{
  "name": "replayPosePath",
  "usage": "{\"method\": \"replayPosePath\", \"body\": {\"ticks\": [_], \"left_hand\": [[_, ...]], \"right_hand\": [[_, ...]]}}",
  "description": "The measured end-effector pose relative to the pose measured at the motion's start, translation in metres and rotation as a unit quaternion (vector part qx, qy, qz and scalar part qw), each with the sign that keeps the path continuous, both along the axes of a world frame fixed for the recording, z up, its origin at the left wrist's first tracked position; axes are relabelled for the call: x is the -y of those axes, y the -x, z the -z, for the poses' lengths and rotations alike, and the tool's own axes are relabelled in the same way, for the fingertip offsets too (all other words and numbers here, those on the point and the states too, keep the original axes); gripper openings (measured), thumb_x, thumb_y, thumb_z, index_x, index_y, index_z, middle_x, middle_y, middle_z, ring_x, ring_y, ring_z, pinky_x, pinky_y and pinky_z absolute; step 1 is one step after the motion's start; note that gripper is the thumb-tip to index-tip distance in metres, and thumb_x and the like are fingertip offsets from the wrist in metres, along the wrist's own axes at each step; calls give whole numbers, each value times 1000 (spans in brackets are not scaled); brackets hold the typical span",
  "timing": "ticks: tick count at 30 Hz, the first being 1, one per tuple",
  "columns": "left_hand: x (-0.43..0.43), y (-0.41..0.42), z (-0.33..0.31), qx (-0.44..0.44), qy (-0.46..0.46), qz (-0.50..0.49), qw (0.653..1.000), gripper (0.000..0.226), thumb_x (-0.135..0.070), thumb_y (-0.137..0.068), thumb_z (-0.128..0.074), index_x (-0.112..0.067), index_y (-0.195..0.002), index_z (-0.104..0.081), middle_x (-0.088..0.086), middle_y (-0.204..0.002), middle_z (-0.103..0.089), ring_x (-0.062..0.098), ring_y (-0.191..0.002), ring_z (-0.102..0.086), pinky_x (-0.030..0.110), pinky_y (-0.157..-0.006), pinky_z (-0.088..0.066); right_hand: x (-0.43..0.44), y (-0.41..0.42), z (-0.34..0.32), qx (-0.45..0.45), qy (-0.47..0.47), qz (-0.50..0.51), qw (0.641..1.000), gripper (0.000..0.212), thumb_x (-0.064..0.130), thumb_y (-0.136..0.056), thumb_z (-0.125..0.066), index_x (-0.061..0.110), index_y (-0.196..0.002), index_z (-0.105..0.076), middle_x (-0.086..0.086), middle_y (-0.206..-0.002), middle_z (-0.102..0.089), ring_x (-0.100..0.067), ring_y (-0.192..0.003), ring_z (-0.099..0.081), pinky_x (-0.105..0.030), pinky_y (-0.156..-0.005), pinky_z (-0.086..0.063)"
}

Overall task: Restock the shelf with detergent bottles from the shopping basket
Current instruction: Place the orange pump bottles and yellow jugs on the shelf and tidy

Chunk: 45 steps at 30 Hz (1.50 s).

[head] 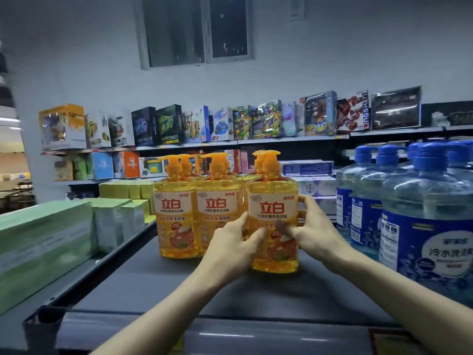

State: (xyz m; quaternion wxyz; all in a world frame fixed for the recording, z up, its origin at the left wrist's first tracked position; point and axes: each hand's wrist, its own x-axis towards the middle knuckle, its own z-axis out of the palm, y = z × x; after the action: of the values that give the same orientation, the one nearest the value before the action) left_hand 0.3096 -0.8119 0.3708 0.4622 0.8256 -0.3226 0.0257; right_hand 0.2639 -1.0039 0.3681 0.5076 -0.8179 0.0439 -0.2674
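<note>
A yellow detergent bottle [273,201] stands straight up on the dark shelf [153,283], with its pump on top and its label facing the person. It is at the right end of the near row and sits a bit nearer than the other yellow bottles [176,208] on its left. Both hands hold it. The left hand [236,243] wraps its left side and the right hand [316,226] wraps its right side, thumbs on the label. So the bottle is right between the hands, and neither hand is closer. I think it only needs a small push away to line up. The big blue water jugs [422,226] stand close on the right, so it should go straight back.
</note>
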Motion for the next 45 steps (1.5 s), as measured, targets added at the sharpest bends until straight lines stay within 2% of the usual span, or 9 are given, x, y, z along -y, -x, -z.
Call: {"method": "replayPosePath", "body": {"ticks": [6,11,16,23,28,31,35,38,45], "left_hand": [[-8,-6,10,4,-77,-4,997,68,-36,-104,-62,-22,-164,-32,-6,-158,-52,16,-146,-49,37,-121,-42],[-5,-8,12,-1,-107,15,994,69,-34,-105,-62,-21,-165,-30,-8,-159,-49,16,-148,-46,34,-121,-37],[-5,-17,15,3,-114,8,993,72,-36,-104,-63,-22,-165,-29,-7,-161,-47,17,-148,-46,35,-121,-37],[-9,-30,16,18,-111,22,993,56,-36,-101,-64,-24,-154,-51,-13,-140,-65,8,-124,-63,18,-100,-48],[-5,-29,14,40,-120,15,992,45,-36,-100,-63,-22,-143,-59,-12,-127,-69,7,-110,-66,14,-87,-50],[-5,-27,13,49,-121,3,991,37,-34,-101,-62,-20,-135,-64,-10,-121,-71,6,-104,-66,13,-81,-49],[-11,-21,12,64,-163,-6,985,48,-35,-100,-61,-20,-145,-57,-5,-138,-66,16,-120,-65,28,-101,-54],[-20,-17,14,86,-224,-11,971,54,-38,-100,-59,-19,-150,-52,0,-147,-61,23,-130,-60,36,-109,-51],[-39,1,23,102,-282,1,954,48,-36,-97,-57,-19,-142,-60,3,-139,-66,24,-122,-63,43,-105,-55]], "right_hand": [[-3,-14,-5,-19,7,24,1000,64,29,-88,-84,30,-140,-47,15,-111,-65,-23,-118,-69,-54,-100,-59],[-6,-26,-11,-32,28,46,998,63,31,-87,-85,22,-142,-56,9,-119,-69,-21,-117,-69,-51,-98,-61],[-8,-34,-10,-33,41,54,997,50,26,-90,-83,22,-136,-64,11,-110,-70,-20,-114,-70,-46,-97,-61],[-8,-37,-8,-27,47,65,996,42,24,-93,-80,22,-132,-66,13,-105,-69,-18,-113,-70,-42,-99,-60],[-12,-34,-5,-21,79,84,993,43,27,-96,-77,20,-137,-64,1,-127,-73,-22,-121,-68,-41,-103,-58],[-16,-29,-4,-37,109,92,989,36,34,-101,-71,25,-135,-63,2,-127,-73,-23,-122,-68,-46,-103,-58],[-24,-22,-2,-116,282,191,933,38,50,-107,-48,24,-133,-56,-5,-124,-72,-32,-113,-70,-49,-93,-58],[-30,-11,-5,-159,356,219,894,44,53,-107,-45,19,-134,-56,-9,-128,-70,-34,-115,-68,-46,-93,-53],[-56,39,2,-250,413,196,854,57,66,-103,-43,23,-138,-57,-8,-137,-66,-33,-126,-63,-48,-98,-50]]}}
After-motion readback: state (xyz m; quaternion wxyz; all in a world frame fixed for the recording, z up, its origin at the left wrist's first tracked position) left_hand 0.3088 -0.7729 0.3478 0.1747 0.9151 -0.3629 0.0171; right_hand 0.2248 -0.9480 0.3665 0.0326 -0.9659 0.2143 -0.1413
